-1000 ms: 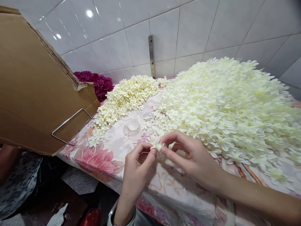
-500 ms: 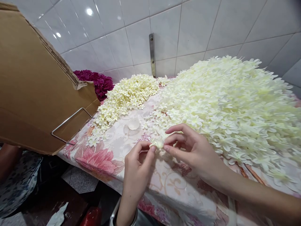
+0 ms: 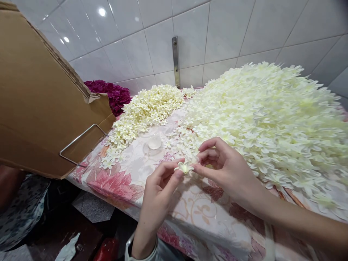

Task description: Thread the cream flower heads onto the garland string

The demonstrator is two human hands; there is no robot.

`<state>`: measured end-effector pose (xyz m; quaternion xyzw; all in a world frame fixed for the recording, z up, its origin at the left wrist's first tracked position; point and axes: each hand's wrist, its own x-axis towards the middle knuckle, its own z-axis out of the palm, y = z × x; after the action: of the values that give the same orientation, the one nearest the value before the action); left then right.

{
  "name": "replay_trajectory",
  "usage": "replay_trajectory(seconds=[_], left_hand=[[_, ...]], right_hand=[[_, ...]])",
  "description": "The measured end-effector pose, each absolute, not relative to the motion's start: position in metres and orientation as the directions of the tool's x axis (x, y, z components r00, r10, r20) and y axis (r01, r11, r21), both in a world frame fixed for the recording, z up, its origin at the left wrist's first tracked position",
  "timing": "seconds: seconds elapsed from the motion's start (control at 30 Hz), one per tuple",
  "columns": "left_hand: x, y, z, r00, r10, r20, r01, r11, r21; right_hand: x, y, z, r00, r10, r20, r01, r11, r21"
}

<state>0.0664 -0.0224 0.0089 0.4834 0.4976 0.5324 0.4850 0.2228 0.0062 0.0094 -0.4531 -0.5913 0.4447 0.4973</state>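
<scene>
My left hand (image 3: pixel 159 197) and my right hand (image 3: pixel 225 170) meet over the near edge of a table with a pink floral cloth (image 3: pixel 114 183). Between their pinched fingertips they hold one small cream fabric flower (image 3: pixel 184 167). The other fingers of my right hand are curled, just in front of a big heap of cream flowers (image 3: pixel 272 116). A smaller pile of cream flowers (image 3: pixel 146 108) lies to the left of it.
A large cardboard flap (image 3: pixel 40 101) with a metal wire handle (image 3: pixel 78 139) leans over the table's left end. Dark magenta flowers (image 3: pixel 111 92) sit behind it by the white tiled wall. A clear round object (image 3: pixel 154 141) lies on the cloth. Dark floor with scraps lies below.
Both hands stayed together at the table edge. The flower between my fingertips now shows more plainly, and my right hand's fingers have curled in a little.
</scene>
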Motion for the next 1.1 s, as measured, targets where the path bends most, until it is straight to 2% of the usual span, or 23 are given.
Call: replay_trajectory(seconds=[0.1, 0.17, 0.23, 0.33, 0.4, 0.5, 0.57, 0.63, 0.73, 0.93, 1.1], left_hand=[[0.062, -0.019, 0.008, 0.033, 0.999, 0.027, -0.031, -0.026, 0.999], [0.060, -0.018, 0.006, 0.035, 0.999, 0.035, -0.024, -0.034, 0.999], [0.061, -0.017, 0.005, -0.062, 0.997, 0.054, 0.007, -0.053, 0.999], [0.064, -0.017, 0.004, -0.238, 0.966, 0.097, 0.082, -0.080, 0.993], [0.066, -0.017, 0.004, -0.288, 0.949, 0.129, 0.110, -0.101, 0.989], [0.067, -0.018, 0.004, -0.251, 0.952, 0.175, 0.151, -0.140, 0.979], [0.066, -0.019, 0.005, -0.165, 0.971, 0.172, 0.176, -0.142, 0.974], [0.065, -0.021, 0.007, -0.056, 0.991, 0.125, 0.176, -0.113, 0.978], [0.064, -0.022, 0.009, 0.031, 0.998, 0.054, 0.161, -0.059, 0.985], [0.066, -0.022, 0.011, -0.025, 0.997, 0.072, 0.157, -0.067, 0.985], [0.066, -0.022, 0.009, -0.019, 0.997, 0.068, 0.137, -0.065, 0.988]], right_hand=[[0.223, 0.005, 0.009, -0.167, 0.962, 0.215, 0.106, 0.235, -0.966], [0.222, 0.005, 0.008, -0.228, 0.947, 0.227, 0.114, 0.258, -0.959], [0.223, 0.005, 0.009, -0.223, 0.943, 0.247, 0.157, 0.284, -0.946], [0.224, 0.006, 0.009, -0.099, 0.938, 0.333, 0.314, 0.347, -0.884], [0.224, 0.005, 0.010, -0.069, 0.876, 0.477, 0.441, 0.456, -0.773], [0.223, 0.002, 0.009, -0.202, 0.687, 0.698, 0.527, 0.677, -0.514], [0.221, 0.000, 0.006, -0.316, 0.583, 0.748, 0.494, 0.774, -0.395], [0.219, -0.003, 0.003, -0.382, 0.548, 0.744, 0.456, 0.812, -0.364], [0.220, -0.005, 0.000, -0.352, 0.615, 0.706, 0.447, 0.773, -0.450], [0.223, -0.004, 0.007, -0.236, 0.844, 0.481, 0.374, 0.536, -0.757], [0.221, -0.002, 0.010, -0.182, 0.912, 0.367, 0.289, 0.407, -0.867]])
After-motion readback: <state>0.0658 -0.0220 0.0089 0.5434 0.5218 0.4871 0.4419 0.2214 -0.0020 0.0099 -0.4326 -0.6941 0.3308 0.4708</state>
